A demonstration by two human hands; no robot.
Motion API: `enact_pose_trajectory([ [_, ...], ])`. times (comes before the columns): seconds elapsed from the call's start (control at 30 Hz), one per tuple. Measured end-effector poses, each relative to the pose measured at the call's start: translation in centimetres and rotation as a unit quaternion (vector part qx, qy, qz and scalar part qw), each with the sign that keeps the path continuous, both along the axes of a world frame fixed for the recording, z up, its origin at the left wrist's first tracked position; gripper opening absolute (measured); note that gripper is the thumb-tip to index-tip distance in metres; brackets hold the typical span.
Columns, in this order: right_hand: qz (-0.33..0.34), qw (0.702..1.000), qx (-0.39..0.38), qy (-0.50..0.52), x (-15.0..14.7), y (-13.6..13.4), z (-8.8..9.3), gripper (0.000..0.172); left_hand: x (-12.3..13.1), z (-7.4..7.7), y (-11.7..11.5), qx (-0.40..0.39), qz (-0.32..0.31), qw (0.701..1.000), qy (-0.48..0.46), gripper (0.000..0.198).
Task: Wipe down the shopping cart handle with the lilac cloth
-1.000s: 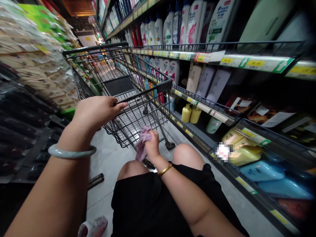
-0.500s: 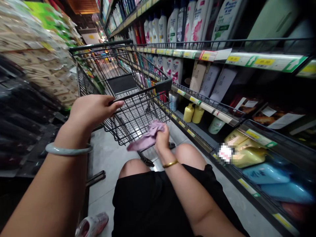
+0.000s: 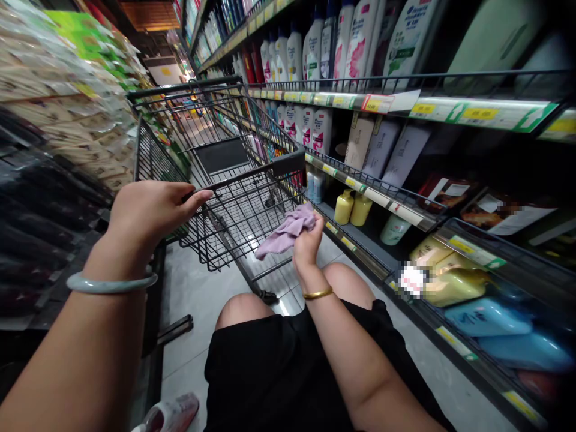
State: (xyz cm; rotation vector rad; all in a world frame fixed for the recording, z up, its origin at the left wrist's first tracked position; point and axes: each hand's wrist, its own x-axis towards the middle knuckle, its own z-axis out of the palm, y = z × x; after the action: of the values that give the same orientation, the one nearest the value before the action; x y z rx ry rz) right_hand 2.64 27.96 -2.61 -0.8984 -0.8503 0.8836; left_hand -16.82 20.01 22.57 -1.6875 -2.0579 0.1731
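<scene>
My left hand (image 3: 150,210) is closed over the near top rim of a black wire shopping cart (image 3: 238,219), its thumb lying along the bar. A pale bangle circles that wrist. In my right hand (image 3: 309,243) a crumpled purple cloth (image 3: 285,232) is gripped, its loose end hanging to the left. The cloth is in front of the cart's near end, close to the lower right corner of the basket. Whether it touches the wires I cannot tell. The cart's basket shows bare wire inside.
Shelves on the right hold shampoo bottles (image 3: 360,45), yellow pump bottles (image 3: 344,207) and blue bottles lying down (image 3: 488,315). Stacked packages (image 3: 58,90) rise on the left. Grey floor tiles (image 3: 189,294) run beneath the cart. A shoe (image 3: 173,414) shows at the bottom.
My right hand has moved up and slightly right with the cloth. My left hand and the cart's near end have shifted a little to the left.
</scene>
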Motion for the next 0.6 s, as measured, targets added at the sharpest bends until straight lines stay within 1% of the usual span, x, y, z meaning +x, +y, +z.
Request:
enact_pose_trajectory([
  [0.07, -0.047, 0.996, -0.045, 0.065, 1.2, 1.2, 0.0, 0.046, -0.3, 0.0, -0.4, 0.004, -0.007, 1.0, 0.009, 0.08],
  [0.13, -0.077, 0.986, -0.092, 0.118, 1.7, 1.8, -0.3, 0.044, -0.8, 0.0, -0.8, 0.005, -0.003, 1.0, 0.014, 0.078],
  [0.2, -0.082, 0.979, -0.117, 0.145, 1.6, 1.7, -0.3, 0.04, -1.7, 0.0, -1.0, 0.012, -0.003, 1.0, 0.011, 0.074],
  [0.27, -0.077, 0.977, -0.118, 0.162, 1.2, 1.2, 0.7, 0.038, -2.6, 0.0, -1.3, 0.015, -0.013, 1.0, 0.0, 0.07],
  [0.3, -0.065, 0.978, -0.109, 0.167, 1.0, 0.8, 1.7, 0.038, -3.1, 0.0, -1.4, 0.016, -0.021, 1.0, -0.006, 0.068],
  [0.37, -0.008, 0.985, -0.055, 0.166, 0.8, 0.0, 4.7, 0.039, -4.0, 0.0, -1.8, 0.014, -0.036, 0.999, -0.018, 0.065],
  [0.43, 0.066, 0.987, 0.037, 0.144, 1.0, -0.5, 8.0, 0.038, -4.6, 0.0, -2.1, 0.015, -0.041, 0.999, -0.027, 0.063],
  [0.47, 0.087, 0.985, 0.083, 0.124, 1.2, -0.5, 9.3, 0.037, -4.8, 0.0, -2.2, 0.019, -0.043, 0.998, -0.029, 0.062],
  [0.5, 0.094, 0.983, 0.119, 0.1, 1.6, -0.4, 10.1, 0.036, -5.0, 0.0, -2.4, 0.025, -0.047, 0.998, -0.03, 0.061],
  [0.53, 0.085, 0.984, 0.136, 0.073, 2.0, -0.2, 10.4, 0.035, -5.1, -0.1, -2.5, 0.031, -0.053, 0.998, -0.029, 0.06],
  [0.57, 0.067, 0.988, 0.129, 0.047, 2.4, 0.1, 10.1, 0.034, -5.2, -0.1, -2.6, 0.036, -0.061, 0.997, -0.027, 0.06],
  [0.6, 0.048, 0.993, 0.103, 0.023, 2.8, 0.5, 9.5, 0.033, -5.3, -0.1, -2.7, 0.038, -0.068, 0.997, -0.025, 0.059],
])
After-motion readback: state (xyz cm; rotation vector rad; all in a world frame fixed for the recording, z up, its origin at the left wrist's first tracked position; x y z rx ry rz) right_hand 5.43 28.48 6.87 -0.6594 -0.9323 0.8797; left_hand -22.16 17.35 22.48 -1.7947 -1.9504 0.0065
